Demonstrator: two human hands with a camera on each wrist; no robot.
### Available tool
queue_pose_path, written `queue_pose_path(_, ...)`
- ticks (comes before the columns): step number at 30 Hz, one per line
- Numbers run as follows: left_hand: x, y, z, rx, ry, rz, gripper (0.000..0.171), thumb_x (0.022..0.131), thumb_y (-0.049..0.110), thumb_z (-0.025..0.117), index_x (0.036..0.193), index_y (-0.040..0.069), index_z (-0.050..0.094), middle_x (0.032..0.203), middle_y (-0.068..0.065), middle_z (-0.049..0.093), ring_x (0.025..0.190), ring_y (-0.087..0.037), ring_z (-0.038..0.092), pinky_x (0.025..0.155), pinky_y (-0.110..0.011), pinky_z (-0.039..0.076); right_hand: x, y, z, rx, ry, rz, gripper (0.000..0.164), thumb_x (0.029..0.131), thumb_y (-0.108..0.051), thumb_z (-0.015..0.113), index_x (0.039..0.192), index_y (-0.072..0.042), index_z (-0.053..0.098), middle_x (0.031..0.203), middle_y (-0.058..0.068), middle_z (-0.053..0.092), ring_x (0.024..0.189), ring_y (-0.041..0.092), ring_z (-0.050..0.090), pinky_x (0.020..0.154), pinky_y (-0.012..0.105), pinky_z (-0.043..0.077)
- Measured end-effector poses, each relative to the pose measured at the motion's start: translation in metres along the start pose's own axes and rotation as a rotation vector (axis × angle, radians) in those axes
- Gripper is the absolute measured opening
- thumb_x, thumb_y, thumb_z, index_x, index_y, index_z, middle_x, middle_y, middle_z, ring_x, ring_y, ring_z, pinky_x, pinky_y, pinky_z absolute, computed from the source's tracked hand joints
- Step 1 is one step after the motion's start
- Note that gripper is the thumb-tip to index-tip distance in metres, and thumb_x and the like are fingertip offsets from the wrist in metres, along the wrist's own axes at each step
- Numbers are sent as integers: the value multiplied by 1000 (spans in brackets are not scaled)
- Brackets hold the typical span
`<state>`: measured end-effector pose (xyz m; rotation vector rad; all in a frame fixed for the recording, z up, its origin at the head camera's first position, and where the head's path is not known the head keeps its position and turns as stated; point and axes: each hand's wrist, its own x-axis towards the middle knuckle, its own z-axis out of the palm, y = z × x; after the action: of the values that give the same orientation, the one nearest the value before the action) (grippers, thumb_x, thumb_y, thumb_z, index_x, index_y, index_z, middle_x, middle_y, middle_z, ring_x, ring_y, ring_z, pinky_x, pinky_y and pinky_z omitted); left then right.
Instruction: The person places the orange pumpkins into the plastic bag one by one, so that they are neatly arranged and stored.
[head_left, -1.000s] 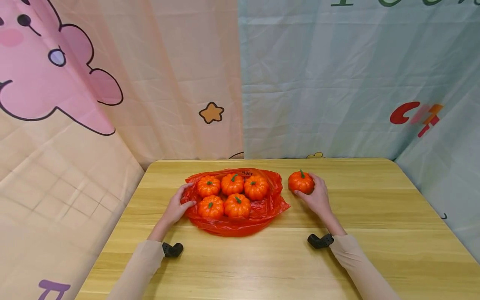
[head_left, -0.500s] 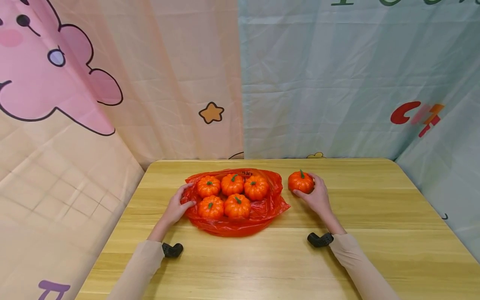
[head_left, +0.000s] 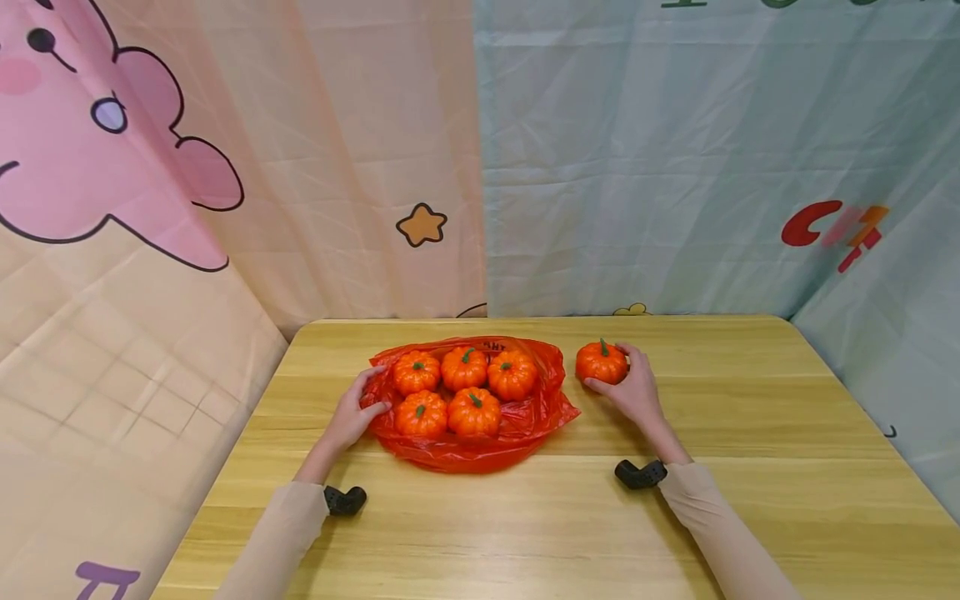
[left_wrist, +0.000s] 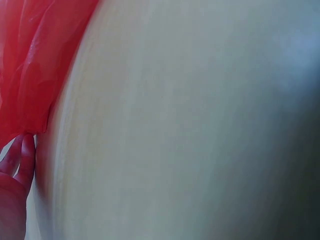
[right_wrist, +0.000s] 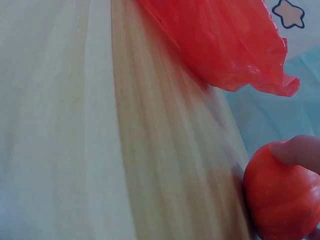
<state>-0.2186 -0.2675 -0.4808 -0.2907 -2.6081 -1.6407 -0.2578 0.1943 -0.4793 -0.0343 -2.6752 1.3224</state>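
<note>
A red plastic bag [head_left: 465,457] lies spread out on the table, its mouth wide. Several orange pumpkins with green stems are inside, among them a front one [head_left: 474,413] and a back right one [head_left: 513,375]. My left hand [head_left: 351,417] holds the bag's left end, thumb and fingers curved round it; in the left wrist view the fingertips [left_wrist: 28,139] meet the bag's edge. To the right of the bag, my right hand [head_left: 633,390] grips one more pumpkin [head_left: 600,364], thumb at its front and fingers round its right side.
The wooden table [head_left: 480,533] ends at a printed curtain [head_left: 570,208] behind it. Black wrist devices sit at the left cuff [head_left: 345,501] and at the right cuff [head_left: 640,476].
</note>
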Motion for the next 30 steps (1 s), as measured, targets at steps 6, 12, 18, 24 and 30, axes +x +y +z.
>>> queue_pose_path(6, 0, -2, 0, -4, -9, 3, 59, 90, -1, 58, 144, 3, 35, 147, -24, 37, 136, -42, 36, 112, -57, 27, -1, -2, -2, -45, -2, 5, 84, 76, -28, 80, 141, 0, 37, 138, 28, 36, 126, 44, 38, 106, 61, 34)
queue_pose_path(12, 0, -3, 0, -15, -11, -2, 60, 90, -2, 58, 145, 5, 35, 148, -22, 38, 136, -39, 37, 111, -55, 28, -4, -2, -5, -44, -19, 6, 84, 75, -29, 81, 141, 0, 37, 141, 28, 36, 128, 44, 38, 106, 60, 34)
queue_pose_path(18, -1, -2, 0, -13, -18, 5, 60, 91, -1, 58, 145, 3, 33, 148, -24, 36, 136, -41, 36, 112, -56, 28, -11, -3, -5, -34, 2, -14, 83, 75, -29, 81, 140, 0, 37, 140, 27, 38, 128, 43, 39, 106, 60, 35)
queue_pose_path(24, 0, -4, -1, -15, -13, 9, 60, 90, -1, 58, 145, 4, 35, 148, -23, 38, 136, -40, 37, 112, -56, 29, -19, -8, -4, -4, 19, -20, 84, 75, -31, 82, 140, -1, 37, 138, 25, 40, 126, 41, 42, 103, 59, 39)
queue_pose_path(30, 1, -4, -1, -9, -13, 17, 59, 90, -1, 58, 144, 4, 35, 147, -22, 39, 136, -40, 37, 111, -55, 28, -26, -16, -7, 44, 76, -53, 83, 74, -28, 82, 139, -1, 38, 137, 24, 40, 125, 40, 42, 102, 59, 40)
